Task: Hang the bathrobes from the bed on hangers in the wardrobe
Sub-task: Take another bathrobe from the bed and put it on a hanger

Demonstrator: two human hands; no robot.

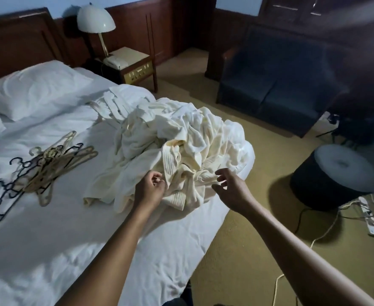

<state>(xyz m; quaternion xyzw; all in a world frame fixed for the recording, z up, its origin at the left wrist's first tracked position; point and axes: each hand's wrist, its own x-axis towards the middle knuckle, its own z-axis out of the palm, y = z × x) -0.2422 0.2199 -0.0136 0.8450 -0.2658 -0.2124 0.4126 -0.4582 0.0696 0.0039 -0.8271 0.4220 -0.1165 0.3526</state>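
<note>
Your left hand sits at the near edge of the bathrobes, its fingers curled against a ribbed fold of cream cloth; I cannot tell whether they pinch the fabric or only touch it. Your right hand is released, fingers spread and slightly bent, held just above the right side of the same heap and gripping nothing. The bathrobes lie in one crumpled mound on the bed, close to its right edge and reaching up toward the far corner of the mattress. To the left of the mound, apart from it, a tangle of hangers, some dark and some pale, rests on the white sheet. A pillow lies at the headboard end. Beyond the bed a nightstand carries a white domed lamp and a telephone. Across the carpet stands a dark sofa, and nearer to you on the right a black round drum with a pale top, a power strip and cords beside it.
</note>
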